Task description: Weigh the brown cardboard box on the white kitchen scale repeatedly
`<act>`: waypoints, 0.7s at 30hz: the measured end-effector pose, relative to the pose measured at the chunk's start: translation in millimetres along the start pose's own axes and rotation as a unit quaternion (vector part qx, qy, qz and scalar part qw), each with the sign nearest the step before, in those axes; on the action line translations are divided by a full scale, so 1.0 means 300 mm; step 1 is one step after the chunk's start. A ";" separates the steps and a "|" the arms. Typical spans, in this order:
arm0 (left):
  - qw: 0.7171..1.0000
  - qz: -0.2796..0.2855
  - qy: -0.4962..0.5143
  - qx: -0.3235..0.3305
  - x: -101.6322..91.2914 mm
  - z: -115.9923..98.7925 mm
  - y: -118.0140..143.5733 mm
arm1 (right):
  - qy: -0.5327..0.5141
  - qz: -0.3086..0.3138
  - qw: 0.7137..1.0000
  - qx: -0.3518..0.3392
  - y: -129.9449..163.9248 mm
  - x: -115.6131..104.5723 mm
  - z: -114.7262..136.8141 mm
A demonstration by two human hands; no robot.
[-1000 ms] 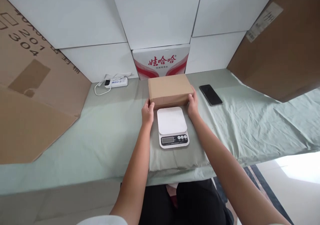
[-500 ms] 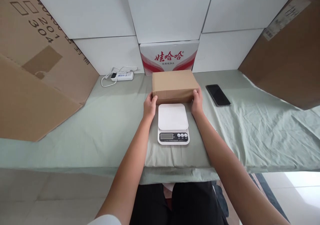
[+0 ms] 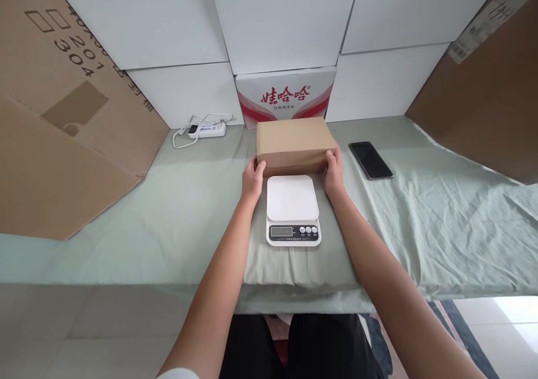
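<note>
A closed brown cardboard box [image 3: 294, 138] rests on the green cloth in front of the printed carton. My left hand [image 3: 253, 178] grips its near left corner, thumb on the front face. At the near right corner my right hand [image 3: 334, 170] holds it the same way. The fingers behind the box's sides are partly hidden. Between my forearms, just on the near side of the box, lies a white digital kitchen scale [image 3: 293, 211]. Nothing is on its platform, and its display looks blank.
A black smartphone [image 3: 370, 160] lies right of the box. At the back left is a white power strip [image 3: 207, 129] with a cable. Large cardboard panels stand at left [image 3: 75, 143] and right [image 3: 483, 98]. Behind the box is a white and red carton [image 3: 286, 94] against white panels.
The whole view has shifted slightly. Both hands stay on the cardboard box, and the box and scale keep their places.
</note>
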State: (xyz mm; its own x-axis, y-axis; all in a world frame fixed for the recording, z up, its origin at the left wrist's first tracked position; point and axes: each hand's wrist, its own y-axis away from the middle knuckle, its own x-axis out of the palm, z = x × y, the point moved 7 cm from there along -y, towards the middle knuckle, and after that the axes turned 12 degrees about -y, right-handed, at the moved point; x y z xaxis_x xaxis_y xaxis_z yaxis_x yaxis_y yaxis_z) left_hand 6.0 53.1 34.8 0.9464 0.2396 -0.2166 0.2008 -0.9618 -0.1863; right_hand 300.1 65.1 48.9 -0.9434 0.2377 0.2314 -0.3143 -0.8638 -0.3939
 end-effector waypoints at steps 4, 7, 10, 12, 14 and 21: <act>1.000 0.003 0.003 0.001 0.001 0.009 -0.005 | 0.004 0.008 1.000 -0.006 -0.001 0.002 -0.004; 1.000 0.007 0.005 0.005 0.001 0.009 -0.006 | 0.004 0.009 1.000 -0.008 -0.001 0.002 -0.003; 1.000 0.003 0.003 0.004 -0.004 0.006 -0.002 | 0.001 0.009 1.000 -0.003 -0.001 0.003 -0.002; 1.000 0.001 -0.002 0.002 -0.008 0.005 0.001 | -0.003 0.008 1.000 -0.001 0.001 0.003 0.000; 1.000 0.001 -0.008 0.001 -0.011 0.007 0.002 | -0.007 0.010 1.000 0.001 0.003 0.005 0.003; 0.998 -0.032 -0.001 0.046 -0.033 -0.022 -0.007 | -0.016 0.033 0.999 -0.034 0.025 0.029 0.051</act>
State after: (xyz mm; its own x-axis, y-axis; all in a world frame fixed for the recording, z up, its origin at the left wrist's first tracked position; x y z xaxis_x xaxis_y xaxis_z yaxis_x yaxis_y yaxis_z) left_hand -2.2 51.8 43.6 0.9317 0.3010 -0.2032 0.2370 -0.9280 -0.2875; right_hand 291.3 54.0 61.7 -0.9586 0.1671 0.2308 -0.2600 -0.8442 -0.4688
